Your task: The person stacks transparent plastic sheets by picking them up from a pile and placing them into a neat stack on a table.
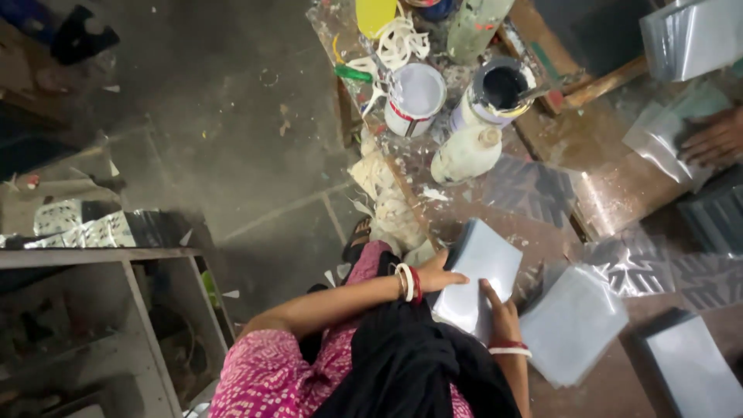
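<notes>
The person is holding a stack of pale blue-grey sheets (478, 282) at the near edge of the tabletop (611, 186), just in front of their body. The left hand (439, 272) is closing its grip on the stack's left edge, fingers wrapping over the top sheet, white and red bangles showing at the wrist. The right hand (501, 313) is lying on the stack's lower right side with a finger stretching up across the sheet (whether that grip is curling under the edge cannot be told).

Just to the right, a second pile of similar sheets (571, 323) is lying on the tabletop, with a third pile (693, 368) further right, apart from it. Farther back, a white paint can (416, 97), a dark open can (499, 91) and a white plastic bottle (467, 153) are standing close together. At the right edge, another person's hand (716, 139) is resting on a clear plastic sleeve (665, 131).
</notes>
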